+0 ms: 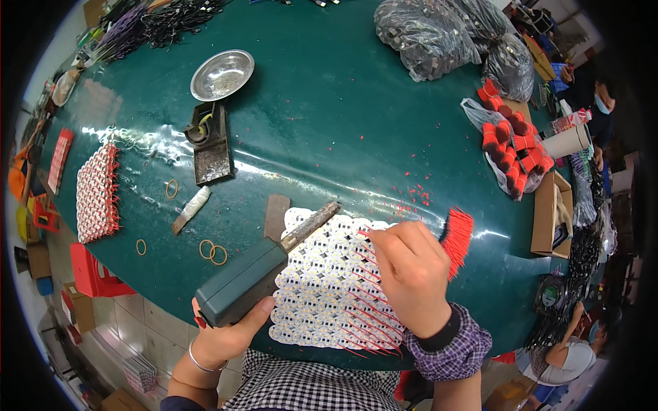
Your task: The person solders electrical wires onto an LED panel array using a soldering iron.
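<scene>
My left hand (229, 337) is closed round the handle of a dark green soldering gun (241, 282). Its crusted metal tip (312, 226) reaches over the far part of a sheet of round white LED boards (308, 301). Above the sheet's far right part, my right hand (415, 274) pinches a short red wire (363, 233), whose end lies close to a board. Several thin red wires (370, 318) stick out from the boards at the right. Beside my right hand lies a fanned bundle of red wires (459, 240), partly hidden by it.
Rubber bands (218, 255), a white-wrapped stick (192, 209), a metal tray (212, 154) and a steel bowl (223, 74) lie to the left and beyond. Wired board sheets (98, 192) sit far left. Red wire bundles (510, 147) and a cardboard box (550, 219) stand right. People work beyond.
</scene>
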Available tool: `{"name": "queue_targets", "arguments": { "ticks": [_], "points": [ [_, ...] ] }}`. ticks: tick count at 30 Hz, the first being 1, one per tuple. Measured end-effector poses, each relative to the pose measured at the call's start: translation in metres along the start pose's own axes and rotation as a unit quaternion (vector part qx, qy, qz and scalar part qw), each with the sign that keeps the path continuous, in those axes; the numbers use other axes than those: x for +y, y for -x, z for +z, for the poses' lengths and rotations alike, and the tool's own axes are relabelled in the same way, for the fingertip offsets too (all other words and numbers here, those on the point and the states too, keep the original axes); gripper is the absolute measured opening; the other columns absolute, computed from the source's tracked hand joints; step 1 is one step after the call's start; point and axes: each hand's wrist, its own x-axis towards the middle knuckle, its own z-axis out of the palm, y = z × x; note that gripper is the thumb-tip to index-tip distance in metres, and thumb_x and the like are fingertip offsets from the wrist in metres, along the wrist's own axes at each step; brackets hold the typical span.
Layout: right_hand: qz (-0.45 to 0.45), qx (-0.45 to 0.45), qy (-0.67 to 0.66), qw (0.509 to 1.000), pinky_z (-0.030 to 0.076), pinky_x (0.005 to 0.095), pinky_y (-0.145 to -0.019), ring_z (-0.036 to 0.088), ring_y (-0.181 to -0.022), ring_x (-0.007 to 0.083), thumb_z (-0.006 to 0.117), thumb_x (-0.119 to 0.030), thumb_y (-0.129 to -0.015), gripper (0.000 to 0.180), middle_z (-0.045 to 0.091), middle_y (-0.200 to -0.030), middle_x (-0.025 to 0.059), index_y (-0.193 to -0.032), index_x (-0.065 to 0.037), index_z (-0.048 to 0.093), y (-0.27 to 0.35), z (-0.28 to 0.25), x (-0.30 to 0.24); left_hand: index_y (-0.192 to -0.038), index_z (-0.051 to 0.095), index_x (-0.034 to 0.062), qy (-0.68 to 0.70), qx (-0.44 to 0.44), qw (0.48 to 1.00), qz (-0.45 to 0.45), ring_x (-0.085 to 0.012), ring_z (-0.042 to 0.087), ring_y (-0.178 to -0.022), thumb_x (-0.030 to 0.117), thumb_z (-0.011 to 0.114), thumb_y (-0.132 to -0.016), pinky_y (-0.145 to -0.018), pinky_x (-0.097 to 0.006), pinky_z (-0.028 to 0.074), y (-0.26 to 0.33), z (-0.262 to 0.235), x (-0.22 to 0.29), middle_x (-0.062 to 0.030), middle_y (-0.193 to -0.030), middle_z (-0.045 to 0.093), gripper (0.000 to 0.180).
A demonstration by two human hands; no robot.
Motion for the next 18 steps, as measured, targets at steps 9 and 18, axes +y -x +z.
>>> {"name": "queue_targets", "arguments": {
  "ticks": [9,18],
  "points": [
    [0.027,0.015,-0.013,0.999,0.048,0.0383,-0.061,0.059,-0.073,0.0239,0.073,0.004,-0.079,0.016,0.057,-0.080,0.0069,-0.092,-0.003,0.069,0.013,0.044,0.012,-0.104,0.071,-0.0045,-0.019,-0.055,0.998,0.019,-0.0099,0.064,-0.075,0.000,0.079,-0.081,-0.066,-0.024,0.051,-0.008,-0.003,-0.013,-0.0066,-0.090,0.071,0.026],
    [0.021,0.012,-0.014,1.000,0.049,0.0383,-0.062,0.060,-0.074,0.0242,0.074,0.004,-0.078,0.019,0.059,-0.083,0.0071,-0.095,-0.003,0.069,0.015,0.046,0.014,-0.103,0.070,-0.0041,-0.074,-0.086,0.993,0.040,-0.0096,0.062,-0.070,0.002,0.078,-0.082,-0.063,-0.024,0.049,-0.015,0.003,-0.019,-0.0065,-0.088,0.069,0.023]
  ]
}}
